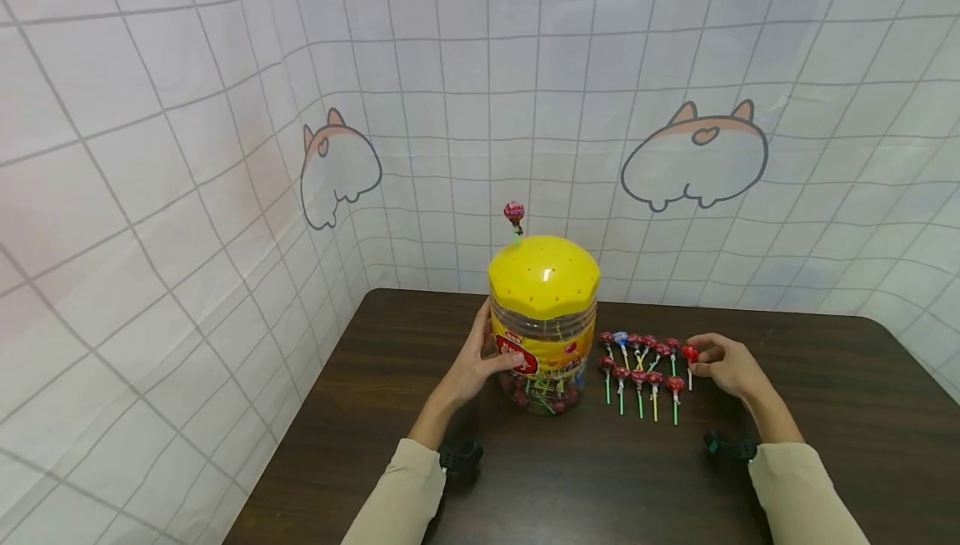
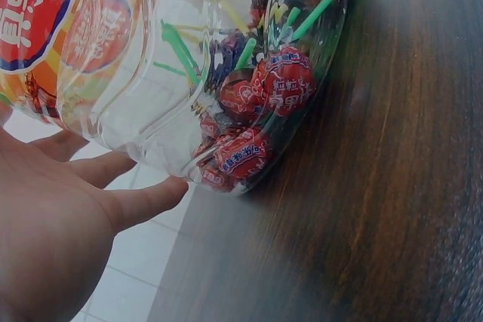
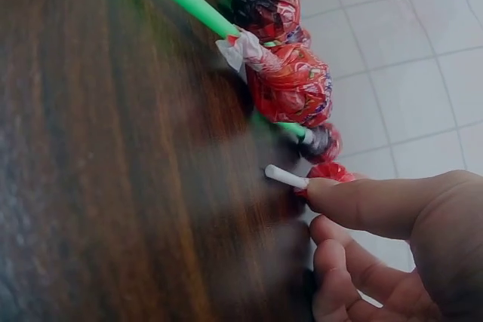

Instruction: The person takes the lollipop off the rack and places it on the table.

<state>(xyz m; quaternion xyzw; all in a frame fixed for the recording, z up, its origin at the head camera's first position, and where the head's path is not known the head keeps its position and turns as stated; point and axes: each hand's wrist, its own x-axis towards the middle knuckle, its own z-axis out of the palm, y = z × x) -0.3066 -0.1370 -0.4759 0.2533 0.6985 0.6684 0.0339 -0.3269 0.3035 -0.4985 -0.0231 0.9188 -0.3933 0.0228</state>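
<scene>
A clear plastic jar (image 1: 551, 327) with a yellow dome lid (image 1: 543, 277) and a printed label stands on the table, with wrapped lollipops (image 2: 264, 81) lying at its bottom. My left hand (image 1: 480, 362) holds its left side, thumb across the label and fingers round the side. One lollipop (image 1: 513, 212) sticks up from the back left of the lid. Two rows of wrapped lollipops (image 1: 637, 376) lie right of the jar, mostly red with green or yellow sticks. At the right end of the back row, my right hand (image 1: 726, 366) pinches a red lollipop (image 1: 689, 354) with a white stick (image 3: 285, 177).
The dark wooden table (image 1: 555, 487) reaches back to a white gridded curtain (image 1: 480, 70) with cartoon corgi drawings. A blue-wrapped lollipop (image 1: 620, 338) lies among the red ones in the back row. Dark bands (image 1: 459, 455) are on both wrists.
</scene>
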